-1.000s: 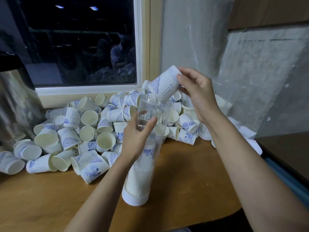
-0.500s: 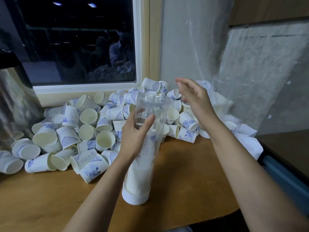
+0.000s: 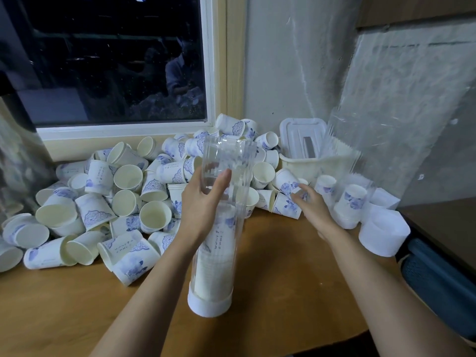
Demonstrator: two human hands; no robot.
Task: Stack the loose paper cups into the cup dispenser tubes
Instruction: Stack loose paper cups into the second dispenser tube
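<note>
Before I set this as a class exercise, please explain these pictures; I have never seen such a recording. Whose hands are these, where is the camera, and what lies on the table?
There is no machine here: a person works with bare hands, and the one camera sits on their head, looking forward and down. On the wooden table lies a big pile of loose paper cups, white with blue prints. The left hand grips a clear dispenser tube that stands upright on a white base, partly filled with stacked cups. The right hand reaches into the cups on the right; whether it has hold of one is not clear. A second tube stands further right.
</note>
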